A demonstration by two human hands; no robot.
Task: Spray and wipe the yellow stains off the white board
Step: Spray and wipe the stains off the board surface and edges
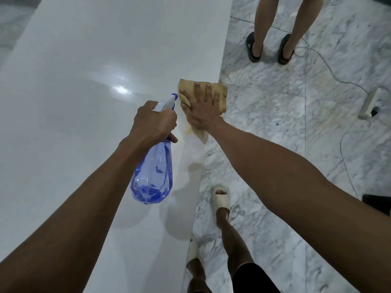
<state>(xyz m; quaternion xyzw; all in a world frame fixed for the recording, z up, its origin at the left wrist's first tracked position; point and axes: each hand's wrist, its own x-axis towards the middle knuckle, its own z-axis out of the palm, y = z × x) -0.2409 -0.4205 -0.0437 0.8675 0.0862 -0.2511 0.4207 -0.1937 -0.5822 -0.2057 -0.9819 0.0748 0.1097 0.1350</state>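
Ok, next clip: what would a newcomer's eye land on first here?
The blue spray bottle, gripped by the left hand over the white board. Beside it, the right hand presses a tan cloth flat at the board's right edge, with a yellow stain just below.

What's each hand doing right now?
Left hand: closed around the spray bottle.
Right hand: open, fingers flat, pressing the cloth.

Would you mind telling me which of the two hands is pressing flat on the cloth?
The right hand: its fingers lie spread on the tan cloth, while the left hand grips the blue spray bottle.
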